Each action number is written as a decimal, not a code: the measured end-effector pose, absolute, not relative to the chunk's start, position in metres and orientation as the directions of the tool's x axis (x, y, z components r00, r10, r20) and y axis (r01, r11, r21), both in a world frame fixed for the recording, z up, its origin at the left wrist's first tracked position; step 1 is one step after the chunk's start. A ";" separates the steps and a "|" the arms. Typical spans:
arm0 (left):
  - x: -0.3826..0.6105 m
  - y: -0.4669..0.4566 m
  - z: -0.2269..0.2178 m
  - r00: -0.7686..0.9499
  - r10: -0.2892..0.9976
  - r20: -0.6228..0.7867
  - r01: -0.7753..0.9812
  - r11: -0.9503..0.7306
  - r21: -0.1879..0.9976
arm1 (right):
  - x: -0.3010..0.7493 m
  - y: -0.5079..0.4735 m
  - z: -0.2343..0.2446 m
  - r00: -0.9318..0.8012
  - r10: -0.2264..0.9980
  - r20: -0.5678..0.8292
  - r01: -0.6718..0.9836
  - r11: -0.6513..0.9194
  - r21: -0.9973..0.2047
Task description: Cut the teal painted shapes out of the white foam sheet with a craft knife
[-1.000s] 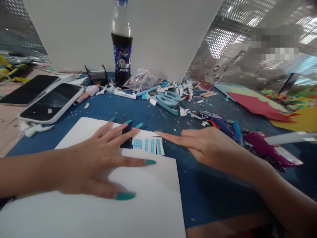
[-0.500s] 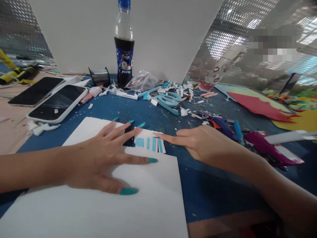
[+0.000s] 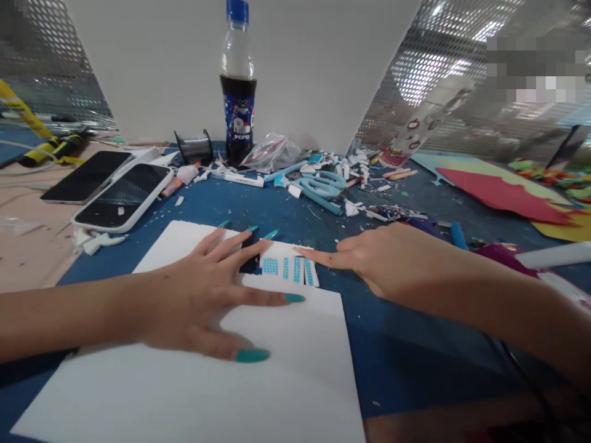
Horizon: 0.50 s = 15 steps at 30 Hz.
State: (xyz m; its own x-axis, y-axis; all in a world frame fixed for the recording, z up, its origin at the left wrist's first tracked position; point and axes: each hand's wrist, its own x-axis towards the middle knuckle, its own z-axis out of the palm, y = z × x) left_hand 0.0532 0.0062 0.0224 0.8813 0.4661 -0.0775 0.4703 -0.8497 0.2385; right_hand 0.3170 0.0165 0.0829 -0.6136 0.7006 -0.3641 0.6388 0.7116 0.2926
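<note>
A sheet of white foam board (image 3: 258, 394) lies on the blue tabletop, with a notch cut in its far edge. My left hand (image 3: 203, 295) rests flat on it, fingers spread, green-blue nails showing. In the notch sits a small white piece (image 3: 281, 249) bearing strips of blue patterned squares (image 3: 270, 266). A narrow strip (image 3: 310, 272) at its right side stands slightly apart by a thin gap. My right hand (image 3: 369, 255) points its index finger leftward, the tip touching the small piece's far right corner. Its other fingers are curled, the thumb is hidden, and no held thing shows.
Behind the board are light-blue scissors (image 3: 323, 184), white foam scraps (image 3: 355, 166), a marker (image 3: 242, 179) and a Pepsi bottle (image 3: 240, 117). Two phones, one a white-cased phone (image 3: 124, 197), lie left. Right are red paper (image 3: 503, 194) and a purple tool (image 3: 503, 253), partly behind my right forearm.
The whole view has shifted, so everything appears slightly farther right. Both hands keep nearly the same pose and place on the board and the small piece.
</note>
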 end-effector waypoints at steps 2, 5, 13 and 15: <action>0.053 0.006 0.024 0.881 0.463 -0.093 0.471 -0.848 0.244 | 0.318 0.016 0.083 -0.636 0.690 -0.347 0.627 0.723 0.288; 0.052 0.006 0.024 0.882 0.462 -0.089 0.469 -0.845 0.259 | 0.319 0.017 0.083 -0.662 0.678 -0.320 0.605 0.735 0.305; 0.049 0.008 0.020 0.886 0.463 -0.033 0.454 -0.849 0.268 | 0.313 0.014 0.085 -0.672 0.685 -0.281 0.599 0.726 0.338; 0.049 0.008 0.020 0.886 0.462 -0.047 0.458 -0.851 0.256 | 0.313 0.011 0.086 -0.642 0.695 -0.323 0.594 0.717 0.363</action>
